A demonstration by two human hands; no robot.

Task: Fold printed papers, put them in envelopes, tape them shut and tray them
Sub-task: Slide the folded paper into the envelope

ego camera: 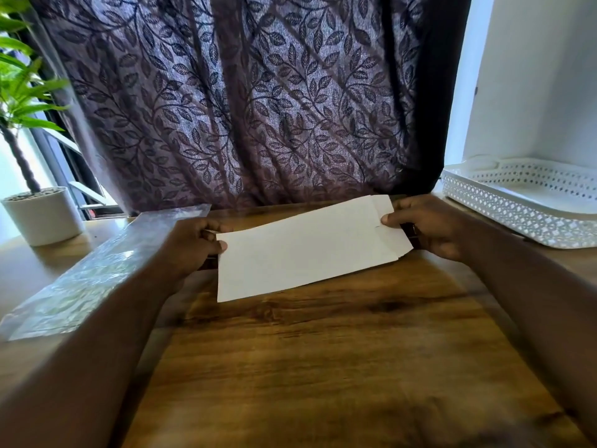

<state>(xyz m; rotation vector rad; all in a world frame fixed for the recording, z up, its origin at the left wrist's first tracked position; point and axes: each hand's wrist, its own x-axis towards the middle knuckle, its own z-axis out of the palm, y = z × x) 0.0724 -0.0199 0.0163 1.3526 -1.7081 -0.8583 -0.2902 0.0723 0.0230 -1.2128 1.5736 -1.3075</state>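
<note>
Scanning from the left through the head camera, I see a white pot (42,215) with a green plant standing at the far left of the wooden table (323,367). Nearer in, a clear plastic packet (97,270) lies flat on the wood. Next comes the left hand (193,244), which pinches the left end of a white envelope (307,250), thumb on top at the edge and fingers curled underneath. The envelope stretches across the middle of the table, in front of a dark leaf-patterned curtain (242,108), with its right end angled away from me. I cannot tell whether its near corner touches the wood. At that right end several layered paper edges show, and I cannot tell whether they are a flap, a sheet inside or more envelopes. The right hand (426,224) grips that end, thumb pressed on top and the other fingers curled behind it. Farther right, apart from the hands, a white perforated tray (523,215) sits on the table by the wall.
</note>
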